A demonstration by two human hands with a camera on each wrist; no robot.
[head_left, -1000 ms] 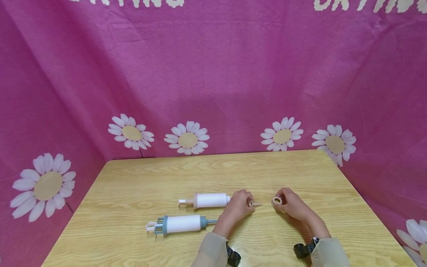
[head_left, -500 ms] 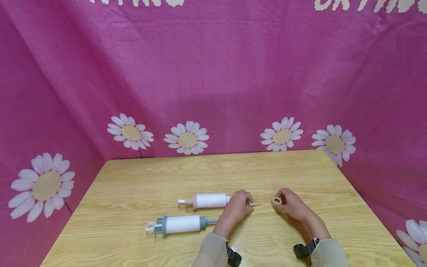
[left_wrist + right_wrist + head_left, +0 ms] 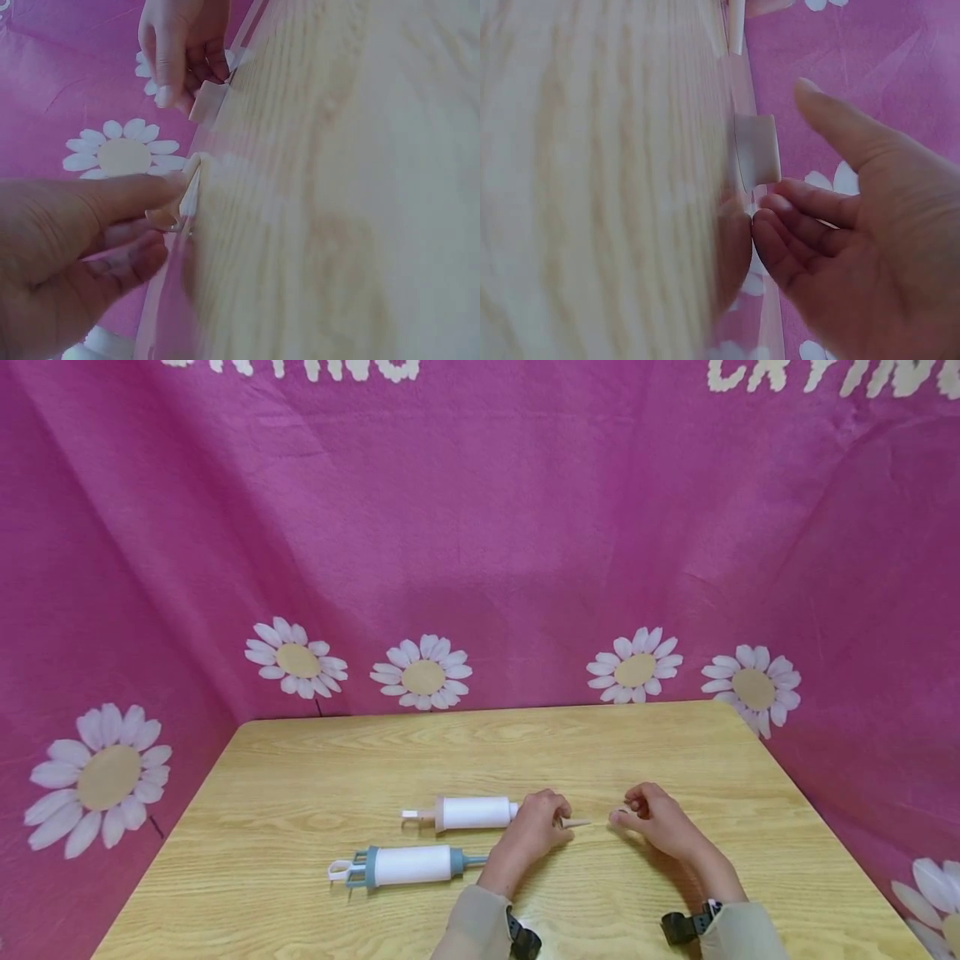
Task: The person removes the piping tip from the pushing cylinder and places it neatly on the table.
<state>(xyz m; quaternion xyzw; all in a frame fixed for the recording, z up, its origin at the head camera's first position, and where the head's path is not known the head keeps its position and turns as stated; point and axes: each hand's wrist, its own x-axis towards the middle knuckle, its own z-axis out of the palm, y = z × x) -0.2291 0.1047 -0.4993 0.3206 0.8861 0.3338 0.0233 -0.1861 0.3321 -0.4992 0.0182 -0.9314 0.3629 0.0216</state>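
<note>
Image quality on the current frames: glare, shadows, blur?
Head: mostly crisp, small glare patch low on the table, soft shadow by the right hand; left wrist: hazy, table washed out toward the right; right wrist: wood grain blurred, right hand apparently mirrored in the table.

Two syringes lie on the table [image 3: 495,752], left of the hands, with the far syringe [image 3: 475,812] behind the near syringe [image 3: 412,865] and slightly further right; the left hand [image 3: 534,825] is just right of the far syringe, the nozzle [image 3: 577,822] between its thumb and fingers, tip pointing right; beyond that tip sits the ring [image 3: 757,148], just beside the right hand's [image 3: 662,822] fingers; the curtain [image 3: 495,527] hangs behind the table.
</note>
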